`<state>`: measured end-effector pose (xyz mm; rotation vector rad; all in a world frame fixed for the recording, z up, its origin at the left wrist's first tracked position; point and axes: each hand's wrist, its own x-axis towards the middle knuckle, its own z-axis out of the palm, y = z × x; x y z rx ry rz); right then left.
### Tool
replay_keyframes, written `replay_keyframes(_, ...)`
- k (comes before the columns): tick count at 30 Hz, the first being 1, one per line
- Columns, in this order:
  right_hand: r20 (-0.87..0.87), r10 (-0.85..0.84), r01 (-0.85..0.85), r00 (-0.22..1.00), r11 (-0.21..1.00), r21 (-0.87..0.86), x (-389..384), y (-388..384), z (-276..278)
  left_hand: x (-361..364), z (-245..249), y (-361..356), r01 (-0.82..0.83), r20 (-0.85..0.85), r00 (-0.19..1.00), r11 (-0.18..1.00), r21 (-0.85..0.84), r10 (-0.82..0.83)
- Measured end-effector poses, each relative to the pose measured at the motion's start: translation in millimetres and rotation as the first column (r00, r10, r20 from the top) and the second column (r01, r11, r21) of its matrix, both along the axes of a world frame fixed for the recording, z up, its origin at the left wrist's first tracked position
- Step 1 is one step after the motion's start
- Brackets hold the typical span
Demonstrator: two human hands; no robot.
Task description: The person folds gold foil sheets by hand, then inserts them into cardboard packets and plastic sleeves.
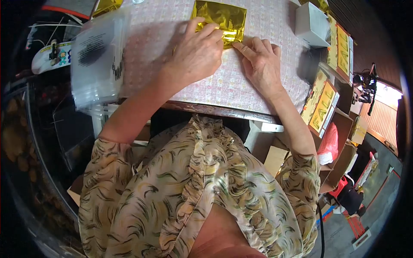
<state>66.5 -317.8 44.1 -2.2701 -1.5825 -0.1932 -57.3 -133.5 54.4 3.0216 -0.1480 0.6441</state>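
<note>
Gold foil packet (221, 13), shiny and creased, lying flat on a pink-and-white checked tablecloth (146, 64), just beyond the fingertips of 2 bare hands. The left hand (195, 58) arches over the packet's near left part, palm down, fingers spread a little and bent, with fingertips touching the foil. Its underside is hidden, so whether finger and thumb pinch the foil cannot be told. The right hand (262, 66) reaches in from the other side; its index finger extends to the packet's near right corner while its other fingers curl loosely. Whether that corner is pinched or only pressed is also unclear.

To the left of the left hand lie clear plastic sleeves (92, 56) with dark print, reaching over the table edge (223, 112). To the right of the right hand is a pale box (312, 26), with a carton printed FALL (322, 103) nearer the right forearm.

The foil looks thin and slick, so it could skid on the cloth if the left hand's pressure slackens. Uneven pressure between the 2 hands could set a crooked crease, and a hard tug at the corner could tear it.
</note>
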Motion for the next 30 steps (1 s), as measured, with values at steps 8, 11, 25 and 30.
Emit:
replay_keyframes(8,-0.082,-0.02,0.029,0.996,0.993,0.111,7.9,10.9,-3.8,30.3,20.2,22.8,-0.074,-0.422,0.905,0.958,-0.279,-0.053)
replay_keyframes(11,-0.143,-0.006,0.021,0.99,0.995,0.102,10.1,10.8,-5.4,43.2,29.5,39.1,0.022,-0.472,0.847,0.902,-0.43,-0.245)
replay_keyframes(25,-0.508,-0.061,0.064,0.859,0.998,-0.012,23.6,17.8,-3.2,-15.4,-14.2,87.2,-0.294,-0.275,0.953,0.171,-0.94,0.127)
replay_keyframes(30,-0.67,-0.046,0.056,0.741,0.998,-0.006,26.1,19.7,-5.5,-51.9,-21.3,52.6,-0.164,0.003,0.971,0.68,-0.715,0.237)
